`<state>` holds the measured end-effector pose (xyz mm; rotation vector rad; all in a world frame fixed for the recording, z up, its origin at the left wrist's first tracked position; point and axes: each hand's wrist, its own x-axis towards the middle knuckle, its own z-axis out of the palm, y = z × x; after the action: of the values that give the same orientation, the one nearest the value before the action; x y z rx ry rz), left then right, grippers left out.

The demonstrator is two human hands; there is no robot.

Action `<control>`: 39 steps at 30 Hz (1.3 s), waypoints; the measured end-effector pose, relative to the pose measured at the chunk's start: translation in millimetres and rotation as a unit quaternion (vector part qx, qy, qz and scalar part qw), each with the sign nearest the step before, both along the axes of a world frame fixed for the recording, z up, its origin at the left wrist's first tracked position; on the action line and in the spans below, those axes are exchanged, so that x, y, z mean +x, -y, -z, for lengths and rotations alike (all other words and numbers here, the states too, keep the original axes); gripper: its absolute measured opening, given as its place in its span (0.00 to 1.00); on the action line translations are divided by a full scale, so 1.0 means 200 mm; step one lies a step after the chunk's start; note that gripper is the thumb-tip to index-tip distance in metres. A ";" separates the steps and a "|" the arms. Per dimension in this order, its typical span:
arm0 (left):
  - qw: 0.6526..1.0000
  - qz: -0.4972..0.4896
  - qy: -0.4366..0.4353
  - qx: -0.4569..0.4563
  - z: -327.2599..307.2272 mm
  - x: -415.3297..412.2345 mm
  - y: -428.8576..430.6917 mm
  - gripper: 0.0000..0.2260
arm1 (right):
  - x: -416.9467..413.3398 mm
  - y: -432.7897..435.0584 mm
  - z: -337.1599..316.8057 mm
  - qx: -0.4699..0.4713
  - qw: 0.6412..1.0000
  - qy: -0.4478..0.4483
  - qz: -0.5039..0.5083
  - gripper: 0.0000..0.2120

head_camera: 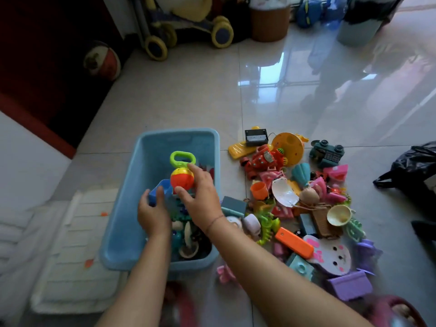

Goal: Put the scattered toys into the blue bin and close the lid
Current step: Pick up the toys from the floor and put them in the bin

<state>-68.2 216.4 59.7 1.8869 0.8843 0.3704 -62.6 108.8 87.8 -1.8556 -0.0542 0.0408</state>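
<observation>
- Both hands are over the open light-blue plastic bin point(127, 208), which sits on the glossy pale tiled floor point(188, 95) with no lid on it.
- The right hand point(200, 197) grips a rattle toy with a green loop handle and an orange, yellow and red ball point(182, 179). Thumb and fingers wrap the ball, and the handle points away from the person.
- The left hand point(153, 213) is clamped on a blue plastic block point(162, 188), with the thumb on top. It is just beside the rattle, low inside the bin.
- The two hands are close together but not touching.
- Under the wrists, a jumble of small toys point(188, 239) already fills the near end of the bin. The far end shows bare blue bottom.
- Right of the bin, the heap of scattered plastic toys point(295, 204) spreads across the tiles, its nearest pieces touching the bin wall.
- In the heap there's a round yellow disc toy point(289, 147) at the far edge, with a red toy vehicle point(265, 159) against it.
- A dark green toy car point(328, 153) stands a little apart at the right.
- Nearer in, a flat orange rectangular block point(295, 243) lies beside a white bunny-face panel with pink marks point(330, 254), and a lilac box-shaped piece point(349, 285) lies at the near corner.
- A white ribbed plastic panel point(77, 244) lies flat on the floor along the bin's left side. Whether it's the lid, I can't tell.
- A black plastic bag point(415, 168) slumps at the right edge.
- A toy stroller with yellow wheels point(188, 22) stands far back.
</observation>
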 end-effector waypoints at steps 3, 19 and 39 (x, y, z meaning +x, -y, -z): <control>1.000 0.008 -0.005 -0.014 -0.05 0.06 -0.04 0.24 | 0.07 -0.03 0.01 0.007 0.999 -0.027 -0.023 0.30; 0.927 0.368 0.015 0.064 0.26 0.05 0.89 0.24 | -0.11 1.09 0.64 -0.232 0.952 -0.098 0.175 0.30; 0.905 0.334 -0.226 0.138 0.66 0.10 0.79 0.46 | -0.05 0.96 0.73 -0.089 0.939 -0.164 0.290 0.06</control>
<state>-47.7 58.9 -72.9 2.4537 0.4237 -0.3994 -72.9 -82.5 -58.8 -1.9547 0.7503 -0.0579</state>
